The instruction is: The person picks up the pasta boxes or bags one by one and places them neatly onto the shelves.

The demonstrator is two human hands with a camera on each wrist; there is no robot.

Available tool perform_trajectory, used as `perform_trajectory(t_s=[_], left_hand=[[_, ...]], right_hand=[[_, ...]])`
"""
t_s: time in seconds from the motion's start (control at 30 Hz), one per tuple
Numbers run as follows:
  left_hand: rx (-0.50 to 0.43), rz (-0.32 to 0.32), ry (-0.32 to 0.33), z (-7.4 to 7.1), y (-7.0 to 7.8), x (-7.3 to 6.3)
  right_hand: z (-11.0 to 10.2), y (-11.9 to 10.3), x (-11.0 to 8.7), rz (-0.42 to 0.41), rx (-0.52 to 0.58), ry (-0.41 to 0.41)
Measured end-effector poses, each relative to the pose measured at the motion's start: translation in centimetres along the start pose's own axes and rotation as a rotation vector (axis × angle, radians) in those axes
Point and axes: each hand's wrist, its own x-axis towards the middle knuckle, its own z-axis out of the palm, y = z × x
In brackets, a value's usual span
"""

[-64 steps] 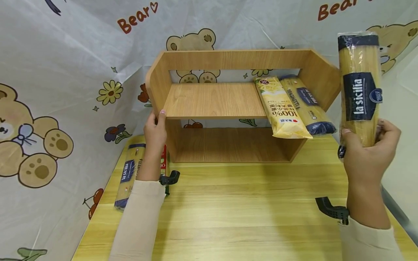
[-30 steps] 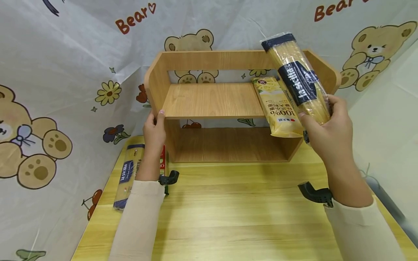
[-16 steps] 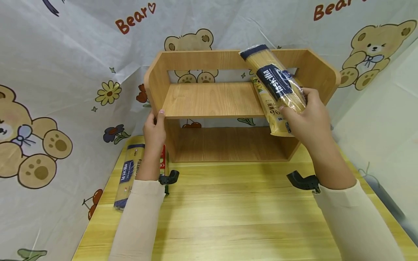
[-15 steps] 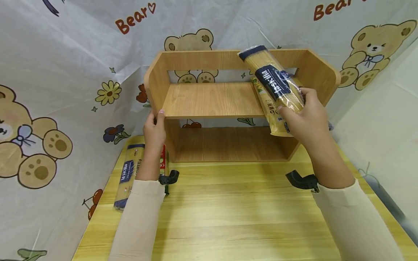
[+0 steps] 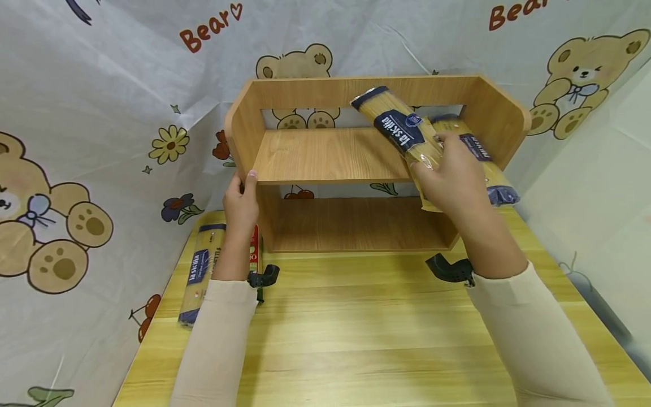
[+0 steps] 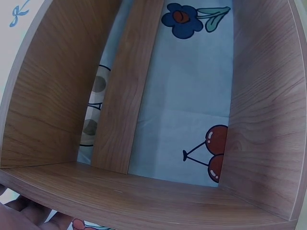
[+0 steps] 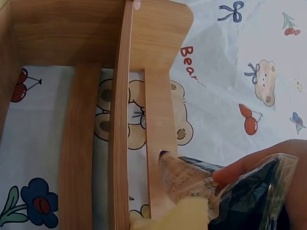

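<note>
My right hand (image 5: 452, 175) grips the lower end of a clear-wrapped spaghetti pack (image 5: 399, 127) with a navy label. The pack slants up and left over the right half of the upper shelf (image 5: 325, 155), covering most of a yellow pasta bag beneath it. Another spaghetti pack (image 5: 473, 152) lies on that shelf against the right side panel, its dark end jutting past the front edge. In the right wrist view, the wrapper's dark end (image 7: 252, 196) shows beside the fingers. My left hand (image 5: 241, 203) holds the left side panel of the wooden rack (image 5: 244, 130), thumb on its front edge.
On the table (image 5: 356, 328), left of the rack, lie a spaghetti pack (image 5: 198, 277) and a red-and-green package (image 5: 254, 249), both partly behind the left forearm. The lower shelf (image 5: 356, 223) sits under the upper one. A bear-printed cloth (image 5: 102, 73) hangs close behind.
My right hand has brought the spaghetti pack from the right of the rack leftward over the upper shelf, tilting and lowering it. The left hand stays on the side panel.
</note>
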Motion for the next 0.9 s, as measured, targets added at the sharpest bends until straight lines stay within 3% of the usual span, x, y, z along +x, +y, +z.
perform_trajectory(t_s=[0.23,0.47,0.9], left_hand=[[-0.008,0.005,-0.006,0.0,0.0,0.1],[-0.012,0.006,-0.004,0.0,0.0,0.1],[0.004,-0.017,-0.007,0.0,-0.2,0.4]], right_hand=[[0.9,-1.4,0.4,-0.019,-0.072,-0.074],[2.3,-2.6,0.5,-0.093,-0.154,-0.118],[4.6,-4.1,-0.2,-0.166,-0.320,-0.153]])
